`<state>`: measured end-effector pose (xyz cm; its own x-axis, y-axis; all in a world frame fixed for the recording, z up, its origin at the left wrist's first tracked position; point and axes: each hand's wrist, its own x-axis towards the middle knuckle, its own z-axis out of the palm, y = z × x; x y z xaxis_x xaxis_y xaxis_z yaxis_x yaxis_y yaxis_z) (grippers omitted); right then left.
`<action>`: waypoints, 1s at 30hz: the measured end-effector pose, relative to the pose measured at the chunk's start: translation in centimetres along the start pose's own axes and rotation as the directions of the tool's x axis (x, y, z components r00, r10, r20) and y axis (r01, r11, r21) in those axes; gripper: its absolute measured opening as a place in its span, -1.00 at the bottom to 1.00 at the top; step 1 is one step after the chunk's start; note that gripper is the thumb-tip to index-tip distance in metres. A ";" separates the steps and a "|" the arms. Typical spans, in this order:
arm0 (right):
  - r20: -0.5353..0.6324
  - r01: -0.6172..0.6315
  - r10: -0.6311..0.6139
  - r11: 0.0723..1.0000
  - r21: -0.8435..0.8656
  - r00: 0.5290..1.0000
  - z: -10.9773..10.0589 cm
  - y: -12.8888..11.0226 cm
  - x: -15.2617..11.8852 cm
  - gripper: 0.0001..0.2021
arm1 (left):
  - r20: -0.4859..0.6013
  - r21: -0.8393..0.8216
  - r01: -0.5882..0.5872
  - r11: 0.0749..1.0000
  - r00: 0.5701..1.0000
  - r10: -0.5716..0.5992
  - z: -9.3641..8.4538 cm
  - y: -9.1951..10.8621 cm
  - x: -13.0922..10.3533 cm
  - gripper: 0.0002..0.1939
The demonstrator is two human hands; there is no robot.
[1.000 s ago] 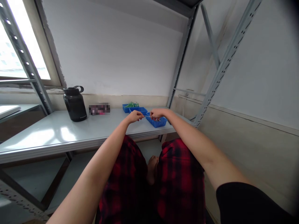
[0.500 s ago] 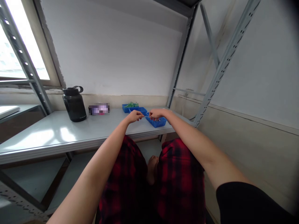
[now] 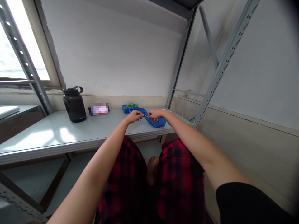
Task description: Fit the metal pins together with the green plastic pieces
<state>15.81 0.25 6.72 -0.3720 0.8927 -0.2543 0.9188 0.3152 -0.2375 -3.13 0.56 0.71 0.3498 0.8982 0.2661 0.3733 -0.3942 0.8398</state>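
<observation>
My left hand [image 3: 135, 116] pinches one end of a thin, pale rod-like piece [image 3: 145, 115], closed at the fingertips. The other end meets the fingers of my right hand [image 3: 154, 114], which is also closed in a pinch. What exactly the piece is, I cannot make out. Just below my right hand stands a blue bin [image 3: 158, 124] holding small shiny parts, partly covered by that hand. A second blue bin [image 3: 143, 109] sits behind my hands, its inside mostly hidden. Farther back, green pieces [image 3: 132, 105] lie heaped in another blue bin [image 3: 125, 109].
A dark bottle [image 3: 74, 105] with a loop lid stands at the left on the grey shelf [image 3: 112, 126]. Near the wall is a blurred purple item [image 3: 99, 109]. Slotted metal posts [image 3: 216, 77] frame the right side; my knees [image 3: 177, 174] are under the shelf edge.
My two hands have come slightly closer together, and the thin piece between them now slopes down to the right. The bins have not moved.
</observation>
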 end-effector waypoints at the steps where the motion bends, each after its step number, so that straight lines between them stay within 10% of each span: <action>1: -0.007 0.016 -0.016 1.000 -0.004 1.000 0.0 -0.2 0.0 -0.93 | -0.005 -0.007 0.007 1.000 1.000 -0.007 0.0 0.1 0.0 -0.80; 15: -0.155 0.165 -0.177 0.982 -0.089 0.972 0.1 -1.0 0.2 -0.78 | -0.001 -0.200 0.041 0.979 0.999 -0.042 0.0 1.2 -0.7 -0.71; 21: -0.393 0.245 -0.287 0.957 -0.154 0.874 -0.5 -0.9 0.1 -0.81 | 0.025 -0.169 0.100 0.981 0.995 -0.097 0.4 1.2 -0.5 -0.83; 30: -0.248 0.218 -0.260 0.958 -0.187 0.933 0.2 -0.6 1.3 -0.82 | 0.023 -0.010 -0.014 1.000 1.000 0.014 0.6 0.1 0.1 -0.83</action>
<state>14.74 1.16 6.33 -0.5536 0.8308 0.0569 0.8239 0.5564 -0.1076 -2.53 0.49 0.58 0.3746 0.8879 0.2669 0.3601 -0.4046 0.8406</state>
